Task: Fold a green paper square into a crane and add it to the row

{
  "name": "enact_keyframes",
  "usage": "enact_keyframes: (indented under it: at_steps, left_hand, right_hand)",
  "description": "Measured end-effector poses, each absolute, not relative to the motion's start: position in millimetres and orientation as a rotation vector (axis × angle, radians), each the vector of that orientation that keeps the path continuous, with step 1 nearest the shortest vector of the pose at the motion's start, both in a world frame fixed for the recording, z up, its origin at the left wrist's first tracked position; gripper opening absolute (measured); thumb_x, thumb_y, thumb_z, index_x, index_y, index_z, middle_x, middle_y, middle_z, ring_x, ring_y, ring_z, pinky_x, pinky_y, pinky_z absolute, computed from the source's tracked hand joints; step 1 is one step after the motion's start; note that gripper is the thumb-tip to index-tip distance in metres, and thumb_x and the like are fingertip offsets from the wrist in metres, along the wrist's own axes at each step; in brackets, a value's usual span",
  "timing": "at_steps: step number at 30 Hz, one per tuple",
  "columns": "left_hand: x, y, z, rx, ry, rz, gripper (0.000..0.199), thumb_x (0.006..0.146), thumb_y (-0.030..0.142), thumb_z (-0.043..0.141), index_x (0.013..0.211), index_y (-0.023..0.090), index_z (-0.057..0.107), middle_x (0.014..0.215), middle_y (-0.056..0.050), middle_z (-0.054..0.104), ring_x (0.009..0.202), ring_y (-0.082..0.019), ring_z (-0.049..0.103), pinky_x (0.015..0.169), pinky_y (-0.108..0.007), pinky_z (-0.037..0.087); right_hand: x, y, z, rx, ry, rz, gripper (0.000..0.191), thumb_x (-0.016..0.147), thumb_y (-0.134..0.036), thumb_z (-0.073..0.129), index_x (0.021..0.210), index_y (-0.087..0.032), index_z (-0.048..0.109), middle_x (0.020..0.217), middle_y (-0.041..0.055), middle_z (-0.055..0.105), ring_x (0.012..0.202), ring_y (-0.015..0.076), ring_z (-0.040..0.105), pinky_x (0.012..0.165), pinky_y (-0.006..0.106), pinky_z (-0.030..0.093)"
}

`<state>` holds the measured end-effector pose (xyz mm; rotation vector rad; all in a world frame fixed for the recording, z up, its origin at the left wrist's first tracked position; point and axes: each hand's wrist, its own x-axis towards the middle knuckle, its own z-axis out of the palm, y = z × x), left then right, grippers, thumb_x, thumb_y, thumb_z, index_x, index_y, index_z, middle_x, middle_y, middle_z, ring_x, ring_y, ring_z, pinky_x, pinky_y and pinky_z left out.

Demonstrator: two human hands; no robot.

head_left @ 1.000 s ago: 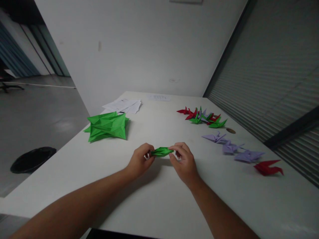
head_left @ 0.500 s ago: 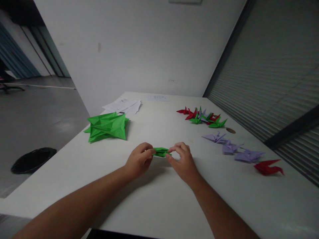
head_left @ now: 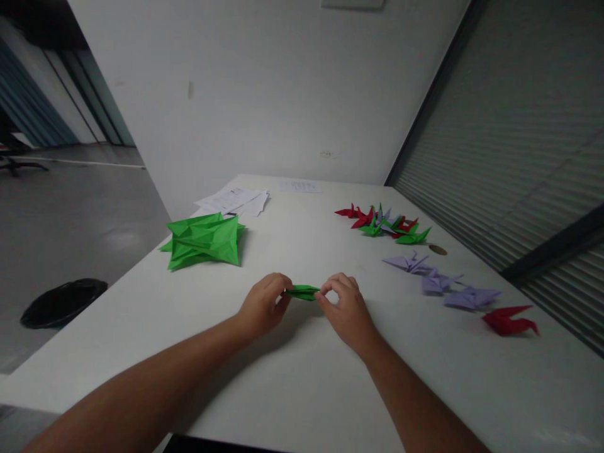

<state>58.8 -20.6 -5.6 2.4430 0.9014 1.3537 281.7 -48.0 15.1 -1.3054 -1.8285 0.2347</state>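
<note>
A narrow, folded piece of green paper [head_left: 302, 292] is held between my two hands, just over the white table [head_left: 292, 377]. My left hand [head_left: 265, 305] pinches its left end with thumb and fingers. At its right end, my right hand [head_left: 346, 308] grips the tip between thumb and forefinger, the two forming a ring. The finer folds of the paper are too small to make out.
Creased green sheets [head_left: 205, 242] lie stacked at the left. Loose printed papers [head_left: 233, 200] sit behind them. At the right are purple paper cranes [head_left: 436, 281], a red one [head_left: 509, 321] and a mixed cluster [head_left: 382, 221]. A black-lined bin [head_left: 63, 303] stands on the floor.
The green paper has turned slightly and looks narrower. My left fingers have shifted a little left along it, and my right thumb and forefinger have closed together on its end.
</note>
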Motion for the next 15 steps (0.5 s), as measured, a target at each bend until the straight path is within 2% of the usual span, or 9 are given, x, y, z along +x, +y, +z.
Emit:
enact_keyframes:
  at_steps: [4,9,15]
  left_hand:
    - [59.0,-18.2,-5.4,2.448,0.917,1.341,0.021,0.087,0.004,0.057,0.100,0.020,0.060,0.087,-0.005,0.067,0.077,-0.018,0.062,0.071,-0.029,0.051]
    - [60.6,-17.9,-4.2,2.522,0.834,1.310,0.023,0.090,0.003,0.055,0.104,0.018,0.066,0.092,-0.007,0.069,0.085,-0.019,0.065,0.075,-0.030,0.053]
    - [60.9,-17.8,-2.8,2.446,0.783,1.306,0.024,0.088,0.002,0.057,0.101,0.018,0.069,0.091,-0.007,0.069,0.086,-0.019,0.064,0.075,-0.030,0.052]
  right_hand:
    - [281.3,-50.1,19.4,-1.293,-1.888,0.272,0.019,0.084,-0.010,0.067,0.073,-0.023,0.058,0.078,0.0026,0.065,0.082,0.0239,0.057,0.076,0.035,0.042]
    - [282.1,-50.8,19.6,-1.307,-1.912,0.351,0.015,0.081,-0.008,0.069,0.086,-0.022,0.066,0.079,0.0016,0.068,0.079,0.0221,0.059,0.071,0.032,0.042]
    - [281.3,-49.3,18.1,-1.278,-1.977,0.389,0.017,0.081,-0.004,0.066,0.075,-0.021,0.063,0.077,0.0016,0.065,0.078,0.0204,0.059,0.071,0.032,0.042]
